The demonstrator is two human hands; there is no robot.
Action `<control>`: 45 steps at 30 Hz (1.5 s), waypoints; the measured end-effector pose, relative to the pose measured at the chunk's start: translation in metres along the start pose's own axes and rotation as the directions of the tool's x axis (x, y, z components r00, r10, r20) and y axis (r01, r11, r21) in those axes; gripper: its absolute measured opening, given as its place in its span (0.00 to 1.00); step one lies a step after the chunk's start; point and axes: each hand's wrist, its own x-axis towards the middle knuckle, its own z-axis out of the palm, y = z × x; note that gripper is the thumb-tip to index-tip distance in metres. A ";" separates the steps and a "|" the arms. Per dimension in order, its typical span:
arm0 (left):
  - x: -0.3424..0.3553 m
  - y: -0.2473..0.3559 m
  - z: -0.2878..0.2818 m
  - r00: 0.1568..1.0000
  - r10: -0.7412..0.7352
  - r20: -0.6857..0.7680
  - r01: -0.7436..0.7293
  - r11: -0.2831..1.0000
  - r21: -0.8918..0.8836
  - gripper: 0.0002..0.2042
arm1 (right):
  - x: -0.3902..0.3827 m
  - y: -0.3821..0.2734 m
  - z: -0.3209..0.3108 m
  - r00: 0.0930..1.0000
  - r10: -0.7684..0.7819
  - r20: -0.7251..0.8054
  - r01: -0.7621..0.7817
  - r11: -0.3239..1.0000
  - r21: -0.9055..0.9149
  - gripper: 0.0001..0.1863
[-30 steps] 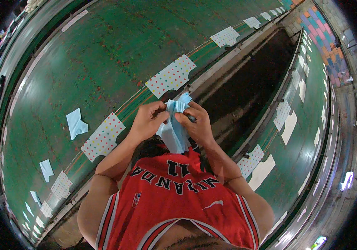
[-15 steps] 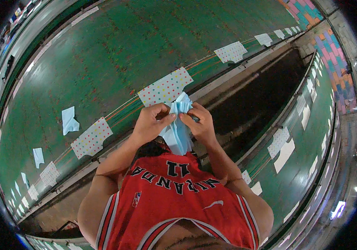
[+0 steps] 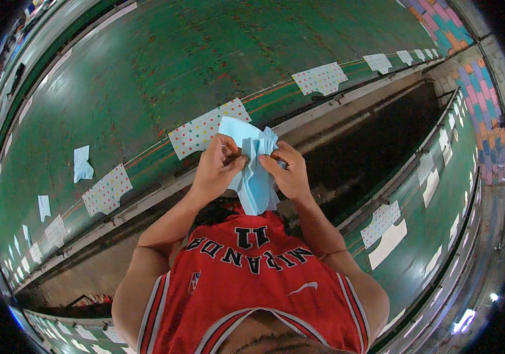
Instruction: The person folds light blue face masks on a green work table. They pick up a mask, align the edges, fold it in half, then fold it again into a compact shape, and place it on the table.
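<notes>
In front of my chest I hold a bunch of light blue fabric pieces (image 3: 256, 192), folded and layered together, with the lower end hanging toward my shirt. My right hand (image 3: 289, 171) grips the bunch, thumb across its front. The thumb and fingers of my left hand (image 3: 216, 168) pinch the left side, where one blue piece (image 3: 234, 127) fans out above the rest. Just beyond my left hand, a white polka-dot fabric piece (image 3: 204, 131) lies flat at the near edge of the long green table (image 3: 158, 76).
More polka-dot pieces (image 3: 320, 78) lie spaced along the table edge. To the left, a loose blue piece (image 3: 82, 164) rests beyond another dotted piece (image 3: 108, 189). A dark gap (image 3: 376, 135) separates this table from a second green table (image 3: 423, 242) on the right, which also bears fabric pieces.
One blue piece now spreads out at the upper left of the bunch, beside my left hand. The tables and their pieces have shifted slightly leftward in view.
</notes>
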 end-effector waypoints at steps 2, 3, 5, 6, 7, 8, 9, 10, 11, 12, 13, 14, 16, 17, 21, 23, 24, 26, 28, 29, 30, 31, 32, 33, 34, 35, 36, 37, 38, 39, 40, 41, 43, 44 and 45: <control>0.000 0.000 0.009 0.999 -0.047 -0.028 0.044 0.993 -0.113 0.15 | 0.002 0.004 -0.006 1.000 0.007 0.023 -0.007 1.000 0.006 0.09; -0.002 0.000 0.014 0.996 -0.087 -0.030 0.079 0.977 -0.197 0.16 | 0.003 0.006 -0.008 0.999 0.007 0.038 -0.007 1.000 -0.001 0.09; -0.004 -0.001 0.022 0.994 -0.078 -0.080 0.059 0.976 -0.209 0.16 | 0.003 0.010 -0.013 0.998 -0.022 0.064 0.023 1.000 -0.008 0.08; -0.006 -0.002 0.026 0.991 -0.081 -0.102 0.057 0.973 -0.225 0.16 | 0.003 0.012 -0.014 0.996 -0.052 0.074 0.053 0.999 -0.006 0.08; -0.009 -0.002 0.030 0.990 -0.076 -0.120 0.049 0.976 -0.214 0.16 | 0.002 0.014 -0.016 0.993 -0.082 0.084 0.083 0.997 -0.003 0.08; -0.011 -0.003 0.033 0.988 -0.070 -0.137 0.042 0.979 -0.200 0.15 | 0.002 0.016 -0.018 0.993 -0.078 0.094 0.078 0.997 0.002 0.09; -0.014 -0.003 0.035 0.986 -0.074 -0.146 0.046 0.981 -0.187 0.14 | 0.000 0.018 -0.019 0.992 -0.072 0.100 0.072 0.997 0.007 0.09; -0.017 -0.002 0.036 0.991 -0.027 -0.133 0.014 0.995 -0.095 0.13 | -0.001 0.020 -0.020 0.992 -0.071 0.105 0.069 0.997 0.022 0.09; -0.019 -0.002 0.036 0.994 0.010 -0.110 -0.011 1.000 -0.006 0.12 | -0.003 0.021 -0.021 0.992 -0.065 0.109 0.064 0.998 0.015 0.09; -0.021 -0.001 0.037 0.996 0.047 -0.081 -0.041 0.996 0.084 0.10 | -0.004 0.023 -0.023 0.992 -0.066 0.111 0.064 0.998 0.017 0.09; -0.022 -0.001 0.039 0.995 0.050 -0.082 -0.044 0.997 0.071 0.10 | -0.006 0.025 -0.024 0.991 -0.067 0.112 0.066 0.998 0.018 0.09; -0.023 0.000 0.041 0.995 0.054 -0.083 -0.049 0.997 0.059 0.09 | -0.007 0.027 -0.026 0.991 -0.054 0.124 0.058 0.998 -0.033 0.09; -0.024 0.003 0.043 0.997 0.054 -0.057 -0.052 0.998 0.035 0.09 | -0.011 0.030 -0.029 0.990 -0.014 0.140 0.031 0.992 -0.126 0.10; -0.025 0.004 0.044 0.998 0.049 -0.029 -0.048 0.999 0.023 0.09 | -0.013 0.031 -0.029 0.991 -0.039 0.128 0.055 0.990 -0.127 0.09; -0.025 0.005 0.049 0.986 0.165 0.033 -0.167 0.979 0.118 0.09 | -0.021 0.035 -0.032 0.993 -0.061 0.097 0.071 0.992 -0.101 0.10; -0.022 0.003 0.051 0.991 0.117 0.069 -0.126 0.982 0.139 0.11 | -0.024 0.035 -0.034 0.995 -0.057 0.082 0.064 0.995 -0.083 0.10; -0.021 0.002 0.052 0.992 0.082 0.095 -0.095 0.986 0.139 0.11 | -0.026 0.035 -0.035 0.996 -0.050 0.068 0.055 0.996 -0.071 0.10; -0.020 0.001 0.054 0.993 0.042 0.107 -0.056 0.989 0.135 0.13 | -0.029 0.036 -0.037 0.998 -0.038 0.056 0.041 0.998 -0.057 0.10; -0.019 0.000 0.056 0.993 0.022 0.119 -0.037 0.991 0.125 0.13 | -0.031 0.038 -0.040 0.998 -0.023 0.060 0.027 0.998 -0.054 0.10; -0.019 0.000 0.057 0.992 0.029 0.123 -0.044 0.992 0.120 0.13 | -0.031 0.039 -0.040 0.998 -0.042 0.048 0.045 0.996 -0.072 0.10; -0.019 0.000 0.058 0.991 0.026 0.134 -0.040 0.995 0.097 0.13 | -0.031 0.040 -0.040 0.998 -0.058 0.036 0.061 0.994 -0.091 0.10; -0.018 0.000 0.058 0.990 0.057 0.132 -0.072 0.990 0.118 0.13 | -0.030 0.041 -0.040 0.997 -0.068 0.023 0.070 0.992 -0.104 0.10; -0.017 -0.001 0.059 0.987 0.079 0.138 -0.096 0.988 0.122 0.13 | -0.029 0.042 -0.041 0.998 -0.049 0.040 0.054 0.991 -0.124 0.10; -0.016 -0.002 0.059 0.983 0.115 0.143 -0.130 0.986 0.105 0.12 | -0.028 0.042 -0.041 0.998 -0.025 0.057 0.033 0.990 -0.139 0.10; -0.013 -0.004 0.059 0.984 0.107 0.141 -0.126 0.983 0.130 0.12 | -0.027 0.042 -0.041 0.998 0.007 0.070 0.004 0.989 -0.151 0.09; -0.010 -0.005 0.059 0.984 0.113 0.139 -0.132 0.982 0.136 0.12 | -0.026 0.041 -0.041 0.997 -0.004 0.072 0.014 0.990 -0.138 0.09; -0.008 -0.007 0.058 0.985 0.098 0.145 -0.118 0.984 0.132 0.12 | -0.025 0.041 -0.040 0.998 -0.006 0.069 0.014 0.992 -0.122 0.09; -0.007 -0.009 0.057 0.986 0.085 0.144 -0.103 0.987 0.123 0.12 | -0.023 0.039 -0.039 0.997 -0.011 0.071 0.018 0.995 -0.098 0.09; -0.006 -0.010 0.056 0.987 0.052 0.153 -0.069 0.992 0.103 0.12 | -0.021 0.038 -0.039 0.997 0.008 0.073 0.000 0.994 -0.113 0.09; -0.005 -0.012 0.055 0.986 0.017 0.168 -0.029 0.997 0.072 0.11 | -0.019 0.036 -0.039 0.996 0.024 0.080 -0.014 0.993 -0.120 0.09; -0.004 -0.013 0.054 0.986 0.010 0.165 -0.027 0.995 0.095 0.11 | -0.017 0.035 -0.039 0.995 0.038 0.088 -0.027 0.992 -0.127 0.09; -0.002 -0.013 0.052 0.986 0.004 0.168 -0.022 0.994 0.107 0.10 | -0.014 0.034 -0.037 0.996 0.040 0.085 -0.032 0.995 -0.092 0.09; 0.004 -0.014 0.046 0.988 -0.019 0.152 0.004 0.995 0.097 0.09 | -0.008 0.034 -0.034 0.997 0.028 0.075 -0.028 1.000 -0.010 0.10; 0.007 -0.013 0.043 0.990 -0.037 0.133 0.028 0.997 0.072 0.08 | -0.005 0.036 -0.033 0.997 0.044 0.070 -0.044 0.999 0.001 0.11; 0.010 -0.013 0.039 0.987 -0.097 0.130 0.091 0.995 0.051 0.07 | -0.001 0.037 -0.033 0.997 0.052 0.065 -0.053 0.998 0.020 0.11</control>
